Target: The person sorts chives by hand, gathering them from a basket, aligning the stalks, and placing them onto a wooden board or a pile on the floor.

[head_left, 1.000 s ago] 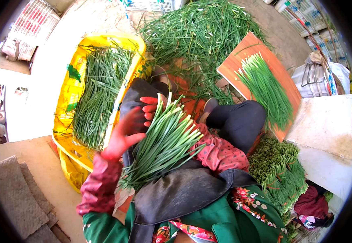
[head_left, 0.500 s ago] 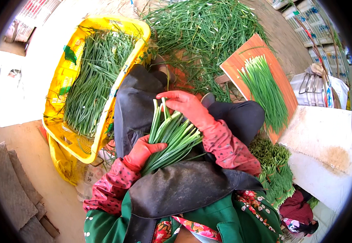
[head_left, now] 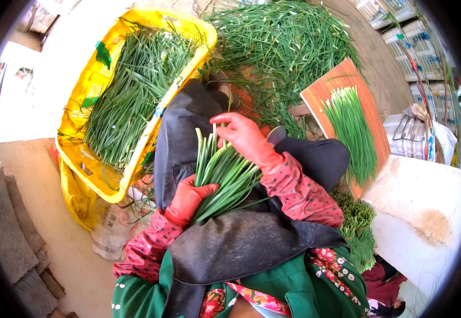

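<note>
My left hand (head_left: 187, 200), in a red rubber glove, is wrapped round a loose bunch of garlic chives (head_left: 228, 180) above my lap. The bunch's pale cut ends fan upward and to the right. At its upper end my right hand (head_left: 244, 137), gloved the same way, has thumb and fingers pinched on a single chive stalk standing up from the rest. A neat row of trimmed chives (head_left: 351, 132) lies on a brown wooden board (head_left: 318, 98) to the right.
At my left stands a yellow plastic basket (head_left: 66, 124) of loose chives (head_left: 140, 85). A heap of green leaves (head_left: 289, 40) covers the ground ahead. Tied green bundles (head_left: 355, 222) lie beside my right leg, near a white board (head_left: 410, 201). Another person (head_left: 381, 286) is at lower right.
The view has shifted slightly, so the basket and board appear farther right. My right hand has moved a little at the top of the bunch; my left keeps its hold.
</note>
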`<action>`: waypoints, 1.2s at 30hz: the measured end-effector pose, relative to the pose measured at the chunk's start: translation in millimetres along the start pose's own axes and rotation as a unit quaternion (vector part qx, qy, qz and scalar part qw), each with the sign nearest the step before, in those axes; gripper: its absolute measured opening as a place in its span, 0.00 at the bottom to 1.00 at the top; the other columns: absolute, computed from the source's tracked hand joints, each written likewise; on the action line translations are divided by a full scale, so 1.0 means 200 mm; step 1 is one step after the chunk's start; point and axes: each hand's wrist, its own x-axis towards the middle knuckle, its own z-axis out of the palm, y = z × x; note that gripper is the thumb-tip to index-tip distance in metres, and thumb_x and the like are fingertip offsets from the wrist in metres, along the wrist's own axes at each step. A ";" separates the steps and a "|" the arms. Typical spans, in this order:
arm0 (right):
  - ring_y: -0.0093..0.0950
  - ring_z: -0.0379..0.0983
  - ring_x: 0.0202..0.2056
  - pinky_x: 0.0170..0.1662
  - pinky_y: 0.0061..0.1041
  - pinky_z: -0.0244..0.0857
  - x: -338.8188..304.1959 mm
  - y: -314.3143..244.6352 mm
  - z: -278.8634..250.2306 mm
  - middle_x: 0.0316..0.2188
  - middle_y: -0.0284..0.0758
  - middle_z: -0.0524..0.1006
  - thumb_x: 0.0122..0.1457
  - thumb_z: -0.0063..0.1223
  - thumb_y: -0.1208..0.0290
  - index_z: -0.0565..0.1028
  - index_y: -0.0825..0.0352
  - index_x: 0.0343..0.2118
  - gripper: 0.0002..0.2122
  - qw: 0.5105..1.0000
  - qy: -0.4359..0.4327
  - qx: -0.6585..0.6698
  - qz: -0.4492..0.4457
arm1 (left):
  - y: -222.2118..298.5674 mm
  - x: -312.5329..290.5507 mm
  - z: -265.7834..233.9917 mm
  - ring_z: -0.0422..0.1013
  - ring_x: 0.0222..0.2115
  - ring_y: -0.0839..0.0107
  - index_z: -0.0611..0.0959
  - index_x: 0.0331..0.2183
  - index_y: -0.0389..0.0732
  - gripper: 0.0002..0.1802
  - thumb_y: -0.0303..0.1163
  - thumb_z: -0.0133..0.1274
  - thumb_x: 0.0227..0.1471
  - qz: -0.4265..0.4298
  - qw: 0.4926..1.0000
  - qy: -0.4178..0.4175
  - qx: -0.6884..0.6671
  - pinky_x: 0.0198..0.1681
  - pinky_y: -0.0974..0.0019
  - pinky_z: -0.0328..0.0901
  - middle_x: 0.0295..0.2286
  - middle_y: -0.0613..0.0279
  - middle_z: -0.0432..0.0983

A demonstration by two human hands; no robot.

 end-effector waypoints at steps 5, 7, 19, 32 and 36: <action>0.22 0.71 0.27 0.33 0.20 0.66 0.11 -0.12 -0.39 0.28 0.32 0.76 0.58 0.52 0.68 0.73 0.65 0.47 0.15 0.988 0.148 -0.042 -0.006 | 0.03 0.00 -0.01 0.76 0.33 0.69 0.78 0.43 0.34 0.17 0.23 0.57 0.48 -0.020 0.998 -0.029 -0.057 0.41 0.65 0.70 0.36 0.57 0.79; 0.21 0.72 0.31 0.38 0.21 0.66 0.08 -0.15 -0.39 0.30 0.32 0.77 0.56 0.56 0.64 0.74 0.65 0.47 0.18 0.983 0.067 -0.170 -0.003 | 0.05 -0.02 -0.02 0.75 0.34 0.69 0.77 0.44 0.34 0.19 0.24 0.57 0.48 -0.011 0.997 -0.021 -0.076 0.42 0.65 0.69 0.37 0.57 0.78; 0.21 0.73 0.27 0.33 0.18 0.67 0.01 -0.13 -0.07 0.27 0.32 0.77 0.55 0.55 0.76 0.74 0.69 0.33 0.05 0.998 -0.019 -0.028 -0.049 | 0.05 -0.02 -0.07 0.74 0.35 0.70 0.78 0.44 0.35 0.19 0.32 0.56 0.50 -0.002 0.988 -0.041 -0.146 0.41 0.67 0.69 0.37 0.61 0.78; 0.27 0.73 0.42 0.46 0.25 0.66 -0.04 -0.13 -0.08 0.39 0.35 0.77 0.49 0.58 0.73 0.76 0.63 0.43 0.15 0.910 -0.208 -0.336 -0.123 | 0.05 -0.01 -0.08 0.75 0.34 0.70 0.77 0.44 0.38 0.19 0.34 0.56 0.49 0.000 0.986 -0.028 -0.162 0.41 0.66 0.69 0.36 0.61 0.78; 0.24 0.74 0.34 0.41 0.24 0.67 0.00 -0.11 -0.09 0.30 0.34 0.78 0.51 0.56 0.71 0.77 0.64 0.35 0.09 0.934 -0.239 -0.267 -0.004 | 0.05 -0.01 -0.08 0.75 0.33 0.71 0.77 0.43 0.37 0.19 0.34 0.56 0.49 -0.002 0.987 -0.031 -0.158 0.40 0.67 0.69 0.35 0.61 0.78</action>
